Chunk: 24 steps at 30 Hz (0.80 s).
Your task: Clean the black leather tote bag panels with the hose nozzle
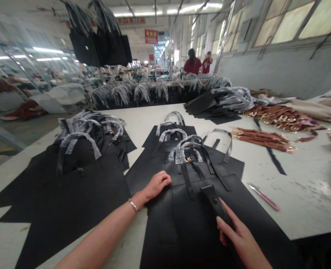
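My right hand grips a black hair clipper, its wide head over the top black bag panel. My left hand rests on the upper left part of that panel with its fingers curled in. Whatever those fingers may pinch is hidden. Two handles, partly wrapped in clear plastic, stand up from the panel, with a small gold clasp between them. More black panels lie under and behind it. To the left, a pile of similar black panels with wrapped handles overlaps in a fan.
A pink-handled thread snipper and a loose black strap lie on the white table to the right. Brown straps with gold hooks are bundled behind. Black bags hang overhead; two people in red are far back.
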Tool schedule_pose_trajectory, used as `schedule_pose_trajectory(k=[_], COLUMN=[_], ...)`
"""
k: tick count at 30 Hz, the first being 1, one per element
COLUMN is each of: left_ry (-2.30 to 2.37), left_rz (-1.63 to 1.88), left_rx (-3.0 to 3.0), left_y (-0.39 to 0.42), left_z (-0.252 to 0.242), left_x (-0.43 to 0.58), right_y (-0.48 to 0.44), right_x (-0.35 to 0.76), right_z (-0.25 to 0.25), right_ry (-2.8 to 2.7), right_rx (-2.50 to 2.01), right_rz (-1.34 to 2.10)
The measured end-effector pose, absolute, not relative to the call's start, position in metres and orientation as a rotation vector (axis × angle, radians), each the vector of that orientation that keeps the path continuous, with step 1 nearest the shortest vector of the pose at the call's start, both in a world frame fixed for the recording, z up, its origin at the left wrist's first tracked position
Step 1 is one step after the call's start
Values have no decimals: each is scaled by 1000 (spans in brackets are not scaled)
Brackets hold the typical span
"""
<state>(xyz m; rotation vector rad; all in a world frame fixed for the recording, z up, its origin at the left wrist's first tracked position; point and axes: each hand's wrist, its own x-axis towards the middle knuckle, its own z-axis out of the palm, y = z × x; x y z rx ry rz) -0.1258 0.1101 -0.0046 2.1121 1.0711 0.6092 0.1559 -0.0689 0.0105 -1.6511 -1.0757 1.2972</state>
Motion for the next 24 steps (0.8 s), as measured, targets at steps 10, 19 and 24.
schedule_pose_trajectory(k=[10, 19, 24], left_ry=[860, 1241, 1391], left_rz=[426, 598, 604], left_rx=[2223, 2101, 2027], left_y=[103, 112, 92], left_z=[6, -3, 0], left_x=[-130, -120, -118], right_y=[-66, -67, -67], right_x=[155, 153, 152], right_z=[10, 15, 16], right_ry=[-1024, -986, -986], right_rx=[-1619, -1623, -1595], right_rz=[1333, 1335, 1344])
